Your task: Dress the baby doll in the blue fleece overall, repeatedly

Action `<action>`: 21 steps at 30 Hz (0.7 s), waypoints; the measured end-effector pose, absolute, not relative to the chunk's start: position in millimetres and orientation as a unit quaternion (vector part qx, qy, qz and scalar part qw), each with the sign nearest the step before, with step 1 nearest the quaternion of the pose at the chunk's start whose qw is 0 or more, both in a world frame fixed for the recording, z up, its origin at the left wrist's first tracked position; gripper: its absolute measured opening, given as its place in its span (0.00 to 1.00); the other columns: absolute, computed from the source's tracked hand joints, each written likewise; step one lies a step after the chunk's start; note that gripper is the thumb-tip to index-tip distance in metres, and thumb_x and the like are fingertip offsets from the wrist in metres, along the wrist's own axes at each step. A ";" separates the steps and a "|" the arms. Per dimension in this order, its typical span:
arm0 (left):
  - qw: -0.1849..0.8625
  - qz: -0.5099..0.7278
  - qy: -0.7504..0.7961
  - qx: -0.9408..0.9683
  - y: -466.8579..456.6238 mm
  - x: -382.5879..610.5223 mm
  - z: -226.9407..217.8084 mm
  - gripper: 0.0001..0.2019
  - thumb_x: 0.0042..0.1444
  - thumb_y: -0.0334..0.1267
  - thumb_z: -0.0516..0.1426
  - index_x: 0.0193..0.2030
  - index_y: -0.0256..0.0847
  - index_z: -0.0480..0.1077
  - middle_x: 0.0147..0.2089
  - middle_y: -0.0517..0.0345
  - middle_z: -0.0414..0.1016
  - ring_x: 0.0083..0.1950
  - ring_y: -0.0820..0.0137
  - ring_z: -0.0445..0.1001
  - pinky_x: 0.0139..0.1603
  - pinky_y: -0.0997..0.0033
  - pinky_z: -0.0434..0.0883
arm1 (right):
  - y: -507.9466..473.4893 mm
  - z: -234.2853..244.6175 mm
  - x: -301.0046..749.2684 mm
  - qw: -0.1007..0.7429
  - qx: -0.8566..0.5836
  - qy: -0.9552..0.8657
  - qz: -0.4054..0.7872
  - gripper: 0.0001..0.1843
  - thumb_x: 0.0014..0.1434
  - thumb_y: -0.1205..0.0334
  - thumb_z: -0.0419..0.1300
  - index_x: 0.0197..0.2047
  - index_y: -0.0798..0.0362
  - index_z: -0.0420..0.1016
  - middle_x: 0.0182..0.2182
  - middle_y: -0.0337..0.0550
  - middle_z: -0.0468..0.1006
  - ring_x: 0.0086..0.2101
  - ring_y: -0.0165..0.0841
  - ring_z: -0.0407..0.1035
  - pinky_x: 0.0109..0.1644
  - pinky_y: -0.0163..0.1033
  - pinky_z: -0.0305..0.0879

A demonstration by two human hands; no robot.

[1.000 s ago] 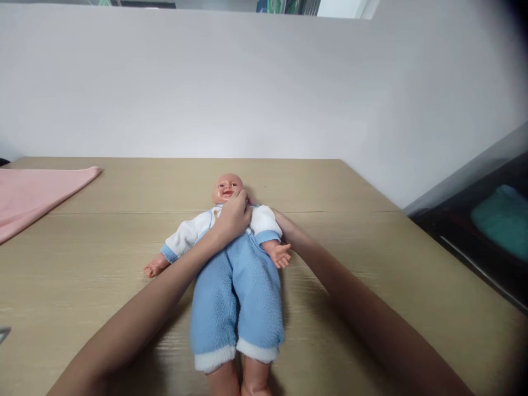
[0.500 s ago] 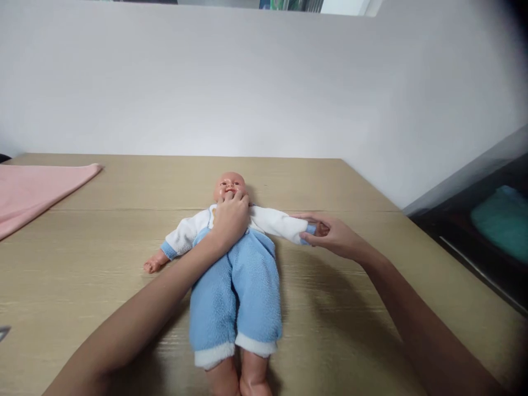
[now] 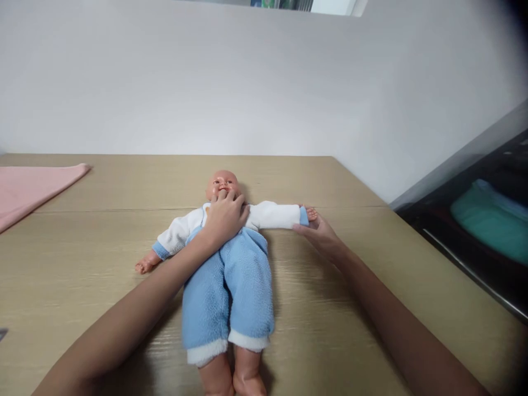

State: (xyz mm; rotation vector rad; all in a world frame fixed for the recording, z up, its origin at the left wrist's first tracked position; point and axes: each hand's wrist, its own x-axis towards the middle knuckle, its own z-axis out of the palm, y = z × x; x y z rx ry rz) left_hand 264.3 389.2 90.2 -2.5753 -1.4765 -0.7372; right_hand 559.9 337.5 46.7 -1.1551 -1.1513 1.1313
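A baby doll (image 3: 247, 280) lies on its back on the table, in blue fleece trousers and a white fleece top with blue cuffs. My left hand (image 3: 225, 217) rests across its upper chest, spread fingers reaching the chin and hiding the neck. Out to the right, my right hand (image 3: 319, 234) holds the doll's arm (image 3: 276, 216) at the cuff, thumb in front and the other fingers mostly hidden behind. That arm is stretched straight sideways, with the doll's small hand showing above my palm. The doll's other arm (image 3: 175, 236) lies angled down on the left.
The wooden table (image 3: 103, 286) has a seam across it and meets a pale wall (image 3: 206, 82). A pink cloth (image 3: 37, 190) lies at the left. Beyond the right edge is a dark surface with a green item (image 3: 490, 220) on it.
My right hand has turned lower under the doll's cuff, and the held arm is now straighter and a little higher. My left hand stays on the chest. The view has shifted slightly.
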 end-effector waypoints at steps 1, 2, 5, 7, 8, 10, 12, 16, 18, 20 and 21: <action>0.036 -0.243 -0.482 -0.841 388.4 264.3 91.9 0.13 0.77 0.44 0.56 0.48 0.42 0.81 0.54 0.38 0.81 0.61 0.41 0.73 0.71 0.33 0.67 | 337.8 45.0 557.5 0.549 -0.485 -0.494 0.469 0.40 0.44 0.45 0.88 0.56 0.43 0.80 0.56 0.45 0.87 0.60 0.49 0.80 0.74 0.58 0.73; 0.030 -0.249 -0.479 -0.841 387.5 264.1 94.0 0.14 0.78 0.44 0.55 0.49 0.42 0.81 0.55 0.38 0.80 0.62 0.41 0.73 0.72 0.32 0.66 | 338.2 43.5 556.1 0.551 -0.482 -0.499 0.464 0.39 0.45 0.44 0.88 0.56 0.44 0.80 0.56 0.45 0.87 0.60 0.49 0.80 0.74 0.57 0.73; 0.008 -0.305 -0.454 -0.837 383.3 261.5 102.2 0.14 0.79 0.45 0.54 0.51 0.44 0.80 0.59 0.41 0.78 0.65 0.44 0.71 0.76 0.35 0.64 | 339.9 40.2 556.8 0.554 -0.487 -0.496 0.459 0.37 0.46 0.40 0.87 0.53 0.46 0.80 0.54 0.47 0.87 0.59 0.48 0.80 0.74 0.56 0.74; -0.009 -0.350 -0.428 -0.833 377.9 256.7 107.5 0.14 0.80 0.44 0.53 0.52 0.44 0.79 0.60 0.42 0.79 0.65 0.47 0.72 0.77 0.40 0.63 | 341.4 38.8 559.9 0.550 -0.504 -0.494 0.447 0.37 0.46 0.38 0.86 0.52 0.46 0.80 0.54 0.47 0.88 0.57 0.49 0.81 0.72 0.57 0.75; -0.017 -0.367 -0.416 -0.832 374.2 253.1 109.5 0.14 0.80 0.44 0.53 0.52 0.43 0.79 0.60 0.43 0.79 0.65 0.48 0.72 0.77 0.42 0.64 | 342.0 38.4 561.8 0.546 -0.514 -0.497 0.437 0.37 0.45 0.37 0.86 0.51 0.46 0.80 0.53 0.48 0.88 0.56 0.49 0.81 0.70 0.57 0.77; -0.030 -0.390 -0.397 -0.830 364.2 243.1 111.4 0.13 0.80 0.44 0.53 0.53 0.43 0.78 0.59 0.44 0.80 0.66 0.50 0.73 0.76 0.44 0.65 | 342.7 37.8 565.6 0.538 -0.529 -0.512 0.412 0.40 0.43 0.36 0.87 0.51 0.46 0.80 0.51 0.48 0.89 0.54 0.50 0.82 0.66 0.57 0.79; -0.045 -0.397 -0.397 -0.826 351.2 229.7 110.5 0.12 0.80 0.44 0.54 0.54 0.44 0.78 0.59 0.44 0.81 0.66 0.50 0.74 0.74 0.45 0.66 | 342.5 37.0 569.7 0.518 -0.545 -0.544 0.374 0.41 0.43 0.36 0.86 0.53 0.46 0.80 0.51 0.50 0.89 0.52 0.51 0.83 0.63 0.58 0.80; -0.066 -0.388 -0.453 -0.800 318.3 194.5 99.4 0.10 0.79 0.44 0.55 0.55 0.46 0.76 0.60 0.46 0.80 0.65 0.50 0.75 0.71 0.45 0.68 | 342.4 33.6 580.2 0.431 -0.593 -0.621 0.277 0.36 0.52 0.37 0.82 0.56 0.47 0.82 0.51 0.53 0.89 0.50 0.53 0.83 0.61 0.63 0.79; -0.076 -0.390 -0.493 -0.774 301.3 175.3 89.2 0.11 0.78 0.46 0.55 0.57 0.46 0.75 0.61 0.46 0.80 0.65 0.49 0.75 0.71 0.43 0.69 | 342.8 34.1 582.9 0.405 -0.603 -0.641 0.249 0.34 0.53 0.37 0.80 0.55 0.47 0.83 0.51 0.54 0.89 0.50 0.56 0.83 0.61 0.65 0.78; -0.100 -0.394 -0.532 -0.743 286.7 157.7 77.4 0.14 0.78 0.50 0.55 0.60 0.46 0.74 0.62 0.45 0.79 0.65 0.48 0.75 0.70 0.42 0.70 | 340.4 39.6 578.6 0.414 -0.604 -0.655 0.186 0.35 0.52 0.36 0.78 0.56 0.49 0.84 0.55 0.59 0.88 0.56 0.61 0.80 0.67 0.71 0.72; -0.120 -0.394 -0.548 -0.728 280.9 150.3 71.8 0.16 0.78 0.51 0.54 0.61 0.46 0.73 0.61 0.44 0.80 0.64 0.48 0.76 0.69 0.42 0.71 | 337.2 44.5 572.7 0.425 -0.598 -0.665 0.140 0.36 0.53 0.37 0.77 0.58 0.49 0.84 0.59 0.61 0.86 0.61 0.64 0.77 0.71 0.73 0.67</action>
